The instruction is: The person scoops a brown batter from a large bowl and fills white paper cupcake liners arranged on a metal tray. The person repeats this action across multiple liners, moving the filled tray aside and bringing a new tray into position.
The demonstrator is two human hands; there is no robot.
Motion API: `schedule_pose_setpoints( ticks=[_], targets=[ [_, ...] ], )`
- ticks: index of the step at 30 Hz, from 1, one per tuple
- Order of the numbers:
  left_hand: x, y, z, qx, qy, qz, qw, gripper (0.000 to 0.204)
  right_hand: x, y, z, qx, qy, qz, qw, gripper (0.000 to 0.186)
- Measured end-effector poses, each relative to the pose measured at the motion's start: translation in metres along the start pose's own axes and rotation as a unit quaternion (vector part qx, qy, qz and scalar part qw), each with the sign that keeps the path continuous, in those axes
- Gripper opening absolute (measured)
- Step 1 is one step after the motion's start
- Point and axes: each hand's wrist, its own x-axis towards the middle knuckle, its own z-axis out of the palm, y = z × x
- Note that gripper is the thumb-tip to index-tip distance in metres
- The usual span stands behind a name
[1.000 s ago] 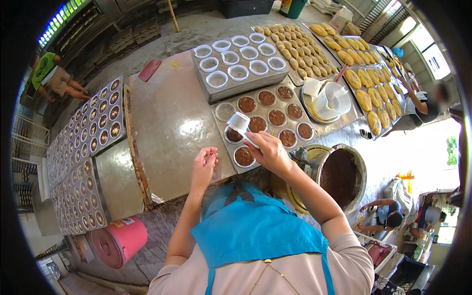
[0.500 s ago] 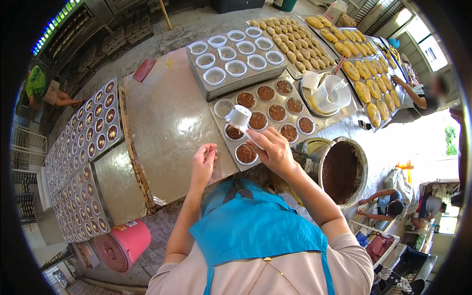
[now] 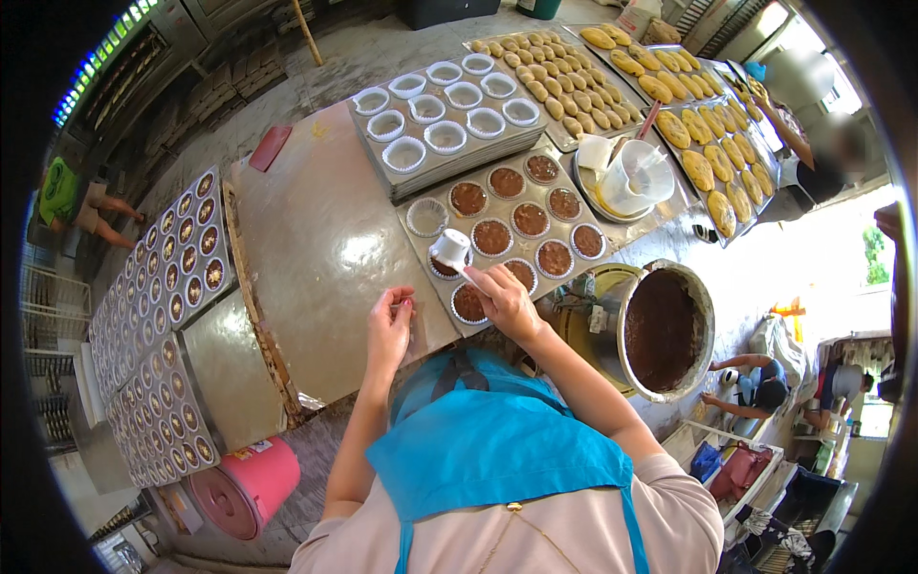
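Note:
My right hand [image 3: 502, 301] grips the handle of a white measuring scoop [image 3: 449, 248], which is tipped over a paper-lined cup at the near left of a muffin pan [image 3: 442, 299]. The scoop partly hides the brown batter in that cup. Brown batter [image 3: 529, 219] fills most of the other cups in this pan. At its left corner, one white paper liner [image 3: 426, 217] holds no batter. My left hand [image 3: 390, 325] hovers over the metal tabletop beside the pan, fingers loosely curled and apart, with nothing in them.
A stack of pans with white liners [image 3: 404, 154] stands behind. Right of me is a big pot of brown batter [image 3: 667, 330]; a clear pitcher [image 3: 639, 179] stands beyond the pan. Bread trays [image 3: 710, 212] lie far right, topped cupcakes [image 3: 195, 287] left. Several people are around.
The scoop has come down slightly closer to the cup, still tipped in my right hand. My left hand stays much as it was. At the far right a co-worker's arm has shifted.

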Motion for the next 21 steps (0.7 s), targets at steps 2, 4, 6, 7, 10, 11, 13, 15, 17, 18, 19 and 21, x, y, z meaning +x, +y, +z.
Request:
schedule_pose_setpoints(
  ticks=[2, 4, 6, 7, 10, 11, 13, 15, 17, 18, 19, 21],
  targets=[
    [0.000, -0.001, 0.001, 0.018, 0.001, 0.010, 1.000, 0.016, -0.003, 0.007, 0.003, 0.000, 0.003, -0.008, 1.000, 0.027],
    [-0.002, -0.001, 0.000, 0.020, -0.006, 0.007, 1.000, 0.017, -0.003, 0.009, 0.006, 0.014, 0.027, 0.007, 1.000, 0.027],
    [-0.004, 0.000, 0.000, 0.019, -0.005, 0.000, 1.000, 0.017, -0.002, 0.008, 0.006, 0.027, 0.058, 0.022, 0.998, 0.026],
    [-0.004, 0.001, 0.000, 0.016, -0.004, -0.015, 1.000, 0.017, -0.001, 0.007, 0.006, 0.099, 0.075, 0.075, 0.989, 0.023],
    [-0.007, 0.003, 0.000, -0.009, 0.004, -0.017, 1.000, 0.016, 0.004, 0.004, 0.005, 0.338, 0.140, 0.251, 0.896, 0.019],
    [-0.008, 0.004, 0.000, -0.003, 0.009, -0.018, 1.000, 0.016, 0.005, 0.004, 0.004, 0.428, 0.153, 0.307, 0.836, 0.019],
    [-0.009, 0.005, 0.001, -0.003, 0.021, -0.019, 1.000, 0.016, 0.007, 0.005, -0.002, 0.598, 0.195, 0.361, 0.689, 0.015],
    [-0.009, 0.007, 0.002, -0.019, 0.032, -0.032, 0.999, 0.016, 0.010, 0.007, -0.009, 0.670, 0.204, 0.434, 0.567, 0.015],
    [-0.011, 0.010, 0.003, -0.032, 0.046, -0.039, 0.998, 0.016, 0.013, 0.008, -0.015, 0.737, 0.206, 0.466, 0.444, 0.014],
    [-0.011, 0.013, 0.004, -0.036, 0.053, -0.040, 0.997, 0.017, 0.015, 0.008, -0.018, 0.755, 0.198, 0.473, 0.408, 0.013],
    [-0.011, 0.016, 0.005, -0.042, 0.061, -0.040, 0.996, 0.017, 0.017, 0.007, -0.021, 0.783, 0.184, 0.464, 0.371, 0.012],
    [-0.011, 0.024, 0.009, -0.064, 0.075, -0.034, 0.995, 0.018, 0.020, 0.006, -0.030, 0.804, 0.176, 0.476, 0.310, 0.013]
  ],
)
